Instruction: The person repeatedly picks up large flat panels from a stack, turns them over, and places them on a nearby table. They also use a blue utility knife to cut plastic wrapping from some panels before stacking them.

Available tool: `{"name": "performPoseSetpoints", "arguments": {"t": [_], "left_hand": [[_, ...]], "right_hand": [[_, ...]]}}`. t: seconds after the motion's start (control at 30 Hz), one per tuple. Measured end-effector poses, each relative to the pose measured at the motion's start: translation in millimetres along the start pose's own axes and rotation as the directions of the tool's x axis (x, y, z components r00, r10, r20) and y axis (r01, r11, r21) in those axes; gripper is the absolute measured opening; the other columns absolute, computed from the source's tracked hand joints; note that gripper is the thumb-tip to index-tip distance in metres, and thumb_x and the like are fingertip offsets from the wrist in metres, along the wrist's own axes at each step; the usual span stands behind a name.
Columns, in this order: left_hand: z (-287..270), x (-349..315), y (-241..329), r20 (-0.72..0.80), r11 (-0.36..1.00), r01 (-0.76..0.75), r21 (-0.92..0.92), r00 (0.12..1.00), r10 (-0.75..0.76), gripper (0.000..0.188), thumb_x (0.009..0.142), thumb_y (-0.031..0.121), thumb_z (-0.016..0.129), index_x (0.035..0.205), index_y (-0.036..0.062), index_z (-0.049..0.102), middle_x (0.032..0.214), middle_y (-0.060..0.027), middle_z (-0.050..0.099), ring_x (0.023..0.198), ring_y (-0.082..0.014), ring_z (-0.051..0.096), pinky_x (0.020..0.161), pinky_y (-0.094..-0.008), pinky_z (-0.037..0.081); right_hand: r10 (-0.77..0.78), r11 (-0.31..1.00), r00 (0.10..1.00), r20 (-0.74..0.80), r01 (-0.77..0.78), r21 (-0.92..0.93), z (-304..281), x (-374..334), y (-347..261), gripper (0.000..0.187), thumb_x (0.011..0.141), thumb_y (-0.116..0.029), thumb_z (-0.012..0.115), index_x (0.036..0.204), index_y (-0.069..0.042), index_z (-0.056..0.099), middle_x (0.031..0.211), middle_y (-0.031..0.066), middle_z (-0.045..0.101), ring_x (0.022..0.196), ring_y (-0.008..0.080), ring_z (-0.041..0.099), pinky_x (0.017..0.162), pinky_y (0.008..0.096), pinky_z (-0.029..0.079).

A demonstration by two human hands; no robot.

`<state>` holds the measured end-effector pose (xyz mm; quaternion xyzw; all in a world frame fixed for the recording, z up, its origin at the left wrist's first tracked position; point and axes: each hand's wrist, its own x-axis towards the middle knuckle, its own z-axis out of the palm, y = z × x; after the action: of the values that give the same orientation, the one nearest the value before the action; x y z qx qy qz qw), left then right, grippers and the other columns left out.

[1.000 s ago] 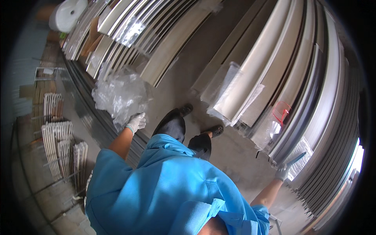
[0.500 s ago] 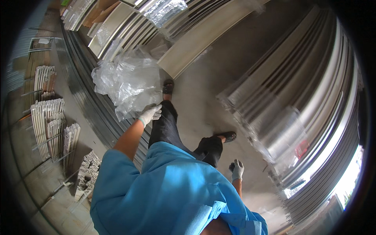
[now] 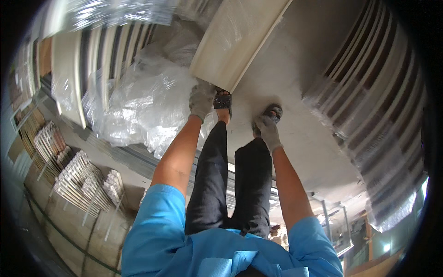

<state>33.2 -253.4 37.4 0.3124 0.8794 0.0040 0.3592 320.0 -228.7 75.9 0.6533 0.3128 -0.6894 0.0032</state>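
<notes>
My left hand [image 3: 201,102], in a pale work glove, reaches down by the near left corner of a long beige panel [image 3: 240,39]. Its fingers are somewhat blurred and look stretched out; I cannot tell whether they touch the panel. Crumpled clear plastic sheeting [image 3: 147,99] lies just left of this hand. My right hand [image 3: 267,130], gloved too, hangs over my right foot, fingers loosely extended, with nothing visible in it. The panel's near end lies just beyond my left sandal [image 3: 223,99].
Plastic-wrapped long profiles [image 3: 369,111] are stacked on the right. More pale panels [image 3: 99,60] lie at the far left under shiny wrap [image 3: 120,11]. Bundled profiles [image 3: 83,182] stand on a rack at the left. Dark metal lengths run across the floor behind the plastic sheeting.
I have bent forward and turned. Both hands have moved forward, the left from beside my thigh to the panel's corner, the right from my side to over my foot. The panel now appears nearer.
</notes>
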Motion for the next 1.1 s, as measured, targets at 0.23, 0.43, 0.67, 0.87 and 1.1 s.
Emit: {"name": "performPoseSetpoints", "arguments": {"t": [0.23, 0.43, 0.67, 0.87, 1.1], "left_hand": [[3, 157, -51, -0.036, 0.992, -0.102, -0.073, 0.994, 0.099, 0.058, 0.092, 0.049, 0.06, 0.127, 0.0028, 0.055, 0.119, -0.0201, 0.061, 0.111, -0.0327, 0.057, 0.096, -0.0398, 0.044], [-5, 198, -55, 0.273, 0.99, -0.117, -0.072, 0.953, 0.133, 0.058, 0.095, 0.052, 0.055, 0.119, -0.001, 0.06, 0.106, -0.013, 0.068, 0.099, -0.0214, 0.061, 0.091, -0.0321, 0.045], [-5, 182, -31, 0.297, 0.962, -0.054, -0.269, 0.945, 0.137, 0.072, 0.09, 0.067, 0.051, 0.112, 0.0003, 0.063, 0.103, -0.0155, 0.068, 0.093, -0.0259, 0.065, 0.084, -0.0345, 0.049], [17, 137, -12, 0.426, 0.841, 0.023, -0.541, 0.87, 0.251, 0.057, 0.094, 0.047, 0.063, 0.126, 0.0004, 0.058, 0.115, -0.0025, 0.063, 0.105, -0.011, 0.055, 0.094, -0.027, 0.043], [17, 59, 24, 0.418, 0.758, 0.007, -0.652, 0.837, 0.352, 0.049, 0.097, 0.039, 0.061, 0.127, 0.0004, 0.058, 0.115, -0.0018, 0.062, 0.106, -0.0087, 0.054, 0.095, -0.027, 0.043]], "right_hand": [[-0.14, 0.982, 0.98, -0.142, 0.119, -0.147, 73, 158, -23, 0.053, 0.089, -0.035, 0.069, 0.122, 0.004, 0.054, 0.102, 0.0109, 0.067, 0.087, 0.0163, 0.062, 0.075, 0.0297, 0.05], [-0.051, 0.998, 0.981, -0.185, 0.059, 0.038, 92, 198, -26, 0.062, 0.086, -0.042, 0.072, 0.122, 0.005, 0.052, 0.111, 0.0137, 0.064, 0.096, 0.0172, 0.061, 0.084, 0.0304, 0.049], [0.039, 0.963, 0.994, -0.098, -0.012, 0.268, 91, 194, -29, 0.076, 0.08, -0.051, 0.076, 0.127, 0.003, 0.051, 0.117, 0.0158, 0.063, 0.105, 0.0222, 0.061, 0.092, 0.0333, 0.047], [0.17, 0.918, 0.951, -0.256, -0.058, 0.392, 61, 169, -6, 0.077, 0.085, -0.055, 0.068, 0.132, 0.003, 0.05, 0.112, 0.0112, 0.063, 0.102, 0.0188, 0.06, 0.089, 0.0298, 0.047], [0.105, 0.915, 0.924, -0.368, 0.055, 0.401, 7, 112, 24, 0.049, 0.101, -0.038, 0.05, 0.13, 0.001, 0.054, 0.105, 0.0053, 0.059, 0.093, 0.0092, 0.057, 0.075, 0.0212, 0.047]]}}
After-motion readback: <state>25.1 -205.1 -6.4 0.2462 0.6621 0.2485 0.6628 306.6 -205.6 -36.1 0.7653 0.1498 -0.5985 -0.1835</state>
